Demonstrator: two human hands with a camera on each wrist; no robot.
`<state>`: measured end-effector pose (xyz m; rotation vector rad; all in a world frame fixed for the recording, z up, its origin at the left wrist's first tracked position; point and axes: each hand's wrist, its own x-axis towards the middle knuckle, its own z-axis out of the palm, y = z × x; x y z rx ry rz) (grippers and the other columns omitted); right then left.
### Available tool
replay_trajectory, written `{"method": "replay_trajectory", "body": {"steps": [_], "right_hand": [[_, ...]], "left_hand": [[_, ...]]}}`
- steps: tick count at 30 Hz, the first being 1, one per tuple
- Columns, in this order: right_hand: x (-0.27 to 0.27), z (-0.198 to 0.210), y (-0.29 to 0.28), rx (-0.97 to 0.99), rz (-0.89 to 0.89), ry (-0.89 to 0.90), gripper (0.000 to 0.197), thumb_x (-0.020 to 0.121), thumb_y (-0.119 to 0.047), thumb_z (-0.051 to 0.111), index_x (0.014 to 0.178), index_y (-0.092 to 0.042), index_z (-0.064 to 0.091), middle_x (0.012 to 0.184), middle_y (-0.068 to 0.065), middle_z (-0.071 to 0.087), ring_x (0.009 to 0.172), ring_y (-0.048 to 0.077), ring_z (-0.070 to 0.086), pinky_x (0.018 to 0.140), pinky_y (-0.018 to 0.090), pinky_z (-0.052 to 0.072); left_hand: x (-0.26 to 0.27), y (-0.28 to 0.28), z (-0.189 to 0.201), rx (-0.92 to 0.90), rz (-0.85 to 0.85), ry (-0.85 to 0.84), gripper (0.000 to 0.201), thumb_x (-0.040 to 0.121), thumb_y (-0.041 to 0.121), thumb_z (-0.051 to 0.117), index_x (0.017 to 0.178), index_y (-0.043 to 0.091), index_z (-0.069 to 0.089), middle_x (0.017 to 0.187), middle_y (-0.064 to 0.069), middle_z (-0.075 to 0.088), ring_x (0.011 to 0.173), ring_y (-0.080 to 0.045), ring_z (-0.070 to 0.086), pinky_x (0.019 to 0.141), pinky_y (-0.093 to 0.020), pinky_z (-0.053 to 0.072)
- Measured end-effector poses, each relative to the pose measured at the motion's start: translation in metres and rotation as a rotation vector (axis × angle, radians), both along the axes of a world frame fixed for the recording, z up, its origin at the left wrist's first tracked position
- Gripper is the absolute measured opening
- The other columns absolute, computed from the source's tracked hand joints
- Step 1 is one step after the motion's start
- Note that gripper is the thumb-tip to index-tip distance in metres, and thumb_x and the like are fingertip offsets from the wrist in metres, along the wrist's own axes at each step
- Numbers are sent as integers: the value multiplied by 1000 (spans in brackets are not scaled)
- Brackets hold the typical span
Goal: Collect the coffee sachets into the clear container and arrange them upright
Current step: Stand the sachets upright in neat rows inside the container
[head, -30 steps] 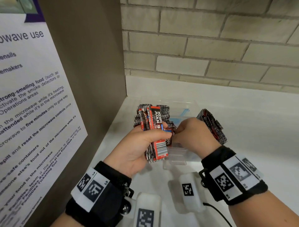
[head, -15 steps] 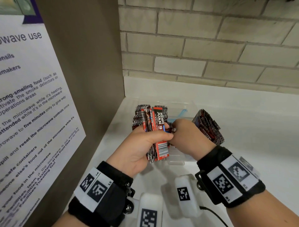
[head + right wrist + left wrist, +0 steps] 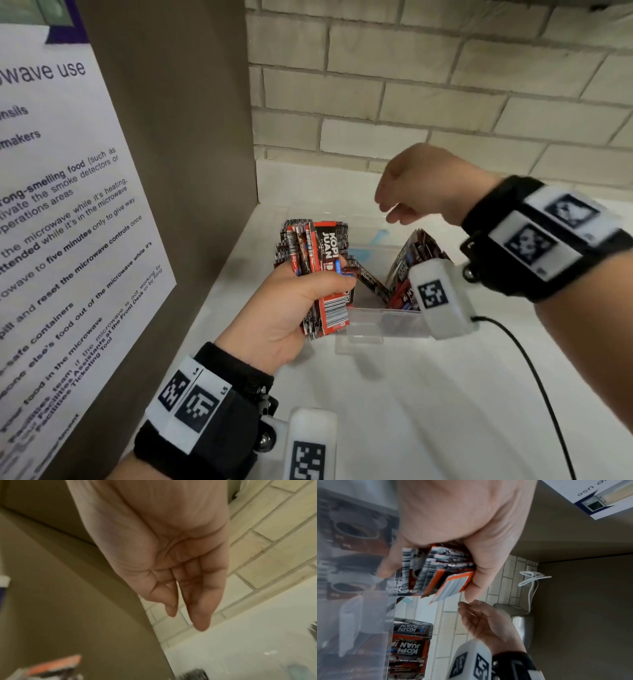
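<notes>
My left hand point(image 3: 301, 291) grips a thick bundle of red-and-black coffee sachets point(image 3: 322, 260), held upright at the left edge of the clear container point(image 3: 373, 318). In the left wrist view the same bundle of sachets point(image 3: 440, 572) sits between thumb and fingers of the left hand point(image 3: 447, 536). More sachets point(image 3: 411, 260) lean against the container's right side, and one sachet point(image 3: 368, 279) lies slanted across the middle. My right hand point(image 3: 411, 188) hovers above the container, empty, fingers relaxed and pointing down; the right hand point(image 3: 181, 588) shows straight fingers in the right wrist view.
A brown cabinet side point(image 3: 164, 171) with a white microwave-use notice point(image 3: 51, 205) stands close on the left. A brick wall point(image 3: 445, 85) runs behind the white counter point(image 3: 428, 394). A black cable point(image 3: 534, 370) trails from my right wrist device.
My right hand has let go beside the bundle and lifted up and away above the container, now empty. The left hand keeps its grip on the bundle in the same place.
</notes>
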<state>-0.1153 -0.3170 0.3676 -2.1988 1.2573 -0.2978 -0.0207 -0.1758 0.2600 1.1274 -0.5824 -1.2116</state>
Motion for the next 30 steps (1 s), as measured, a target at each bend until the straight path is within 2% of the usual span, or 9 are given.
{"method": "replay_trajectory", "body": {"steps": [5,8,11,14,18,20,22,26,30], "right_hand": [[17,-32,-12,232,86,274,17,83,3,60,76,-10,54,80,5,58,65,15,59,49,21,55],[23,-48,-20,288,37,290,13,87,6,52,84,-7,52,82,6,54,61,15,58,39,18,50],[23,-55,-20,432,-60,227,15,92,7,35,100,2,46,92,16,52,35,18,59,30,15,40],[24,-59,-20,496,-82,211,22,87,9,29,94,0,48,84,19,57,35,17,58,33,13,38],[25,-63,-19,611,-83,189,25,84,8,28,92,-1,51,61,15,66,49,22,61,39,17,41],[24,-64,-18,637,-90,176,26,85,4,29,98,0,51,73,16,64,51,24,61,41,19,44],[23,-63,-16,642,-121,97,25,89,-1,32,109,0,46,89,18,56,60,28,58,40,23,48],[18,-52,-13,600,-190,111,34,95,-27,48,119,-4,40,97,20,48,88,38,53,35,33,51],[17,-36,-11,265,-20,472,23,96,-25,50,85,-5,50,75,12,57,47,21,53,39,16,41]], "left_hand": [[-3,-1,-3,19,11,-4,21,78,-4,68,85,16,72,91,-13,72,79,-26,68,55,-30,54],[-4,-1,-3,33,16,-4,23,78,-4,68,93,13,72,102,-18,72,91,-34,68,67,-37,56],[-4,1,-3,34,14,2,24,78,-5,68,95,12,71,106,-20,71,94,-35,68,71,-39,56],[-4,2,-2,19,11,11,23,80,-5,66,93,12,70,104,-20,71,89,-33,68,65,-36,56],[-4,4,-1,9,-1,3,38,71,-2,74,107,7,69,110,-22,69,105,-41,65,85,-49,54],[-4,4,-1,-3,-3,6,48,60,5,74,107,8,70,110,-22,70,106,-41,65,88,-51,53],[-4,5,-1,1,-4,4,44,60,4,74,103,10,70,109,-21,70,104,-40,66,85,-49,55],[-2,8,-2,-12,-4,7,24,77,-5,69,83,18,72,95,-11,74,86,-26,70,65,-33,53],[-4,10,1,-26,8,-9,24,80,-5,66,84,18,71,88,-7,74,77,-19,70,58,-29,54]]}}
